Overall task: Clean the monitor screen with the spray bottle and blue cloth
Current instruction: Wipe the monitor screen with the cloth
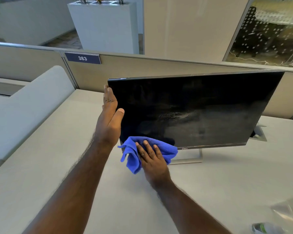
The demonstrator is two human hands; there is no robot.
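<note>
A: Nearest us, at the bottom right, a blurred clear plastic spray bottle (pixel 267 228) lies on the pale grey desk (pixel 41 166).

B: Further in, the right hand (pixel 150 159), fingers straight and spread, presses the crumpled blue microfibre cloth (pixel 134 154) onto the lower left corner of the black flat monitor screen (pixel 201 105).

A: And the left hand (pixel 109 115), flat with fingers together, braces the screen's left edge.

B: Smears show mid-screen. I'd sweep rightward in overlapping passes, light pressure, brace firm.
</note>
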